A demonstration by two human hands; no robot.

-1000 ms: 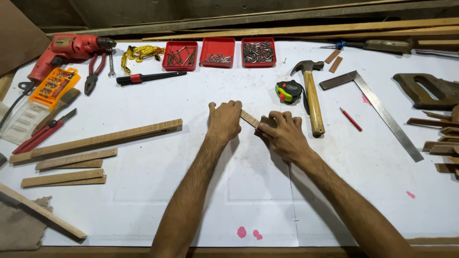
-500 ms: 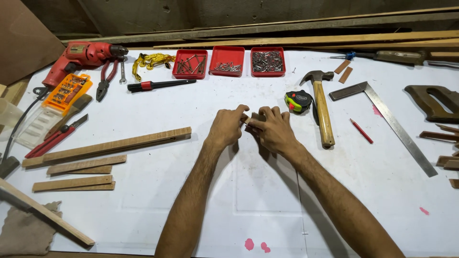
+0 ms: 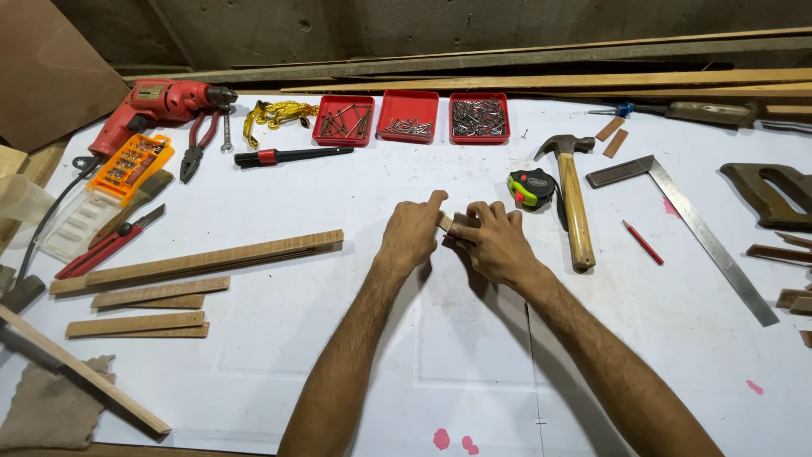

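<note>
Small wooden piece [image 3: 450, 222]: I see it at the middle of the white table [image 3: 338, 338], pinched between the two hands, mostly covered by fingers; only a short tan section shows. I cannot tell its full shape.

Left hand [image 3: 412, 235]: fingers curled closed around the left end of the piece, thumb raised above it, knuckles toward the camera.

Right hand [image 3: 495, 241]: fingers bent over the right end of the piece, gripping it; fingertips meet those of the left hand.

Just right of the hands: tape measure [image 3: 533, 188], black with green and a red patch, then a hammer [image 3: 573, 203] with wooden handle lying lengthwise, head away from me. A red pencil [image 3: 643, 242] and steel try square [image 3: 694, 222] lie farther right.

Left of the hands: long wooden strip [image 3: 199, 261], shorter strips below it.

Far edge: three red trays [image 3: 408, 116] of nails and screws in a row, black brush with a red band [image 3: 292, 156], pliers [image 3: 196, 145], red power drill [image 3: 156, 106], orange bit case [image 3: 130, 163].
</note>
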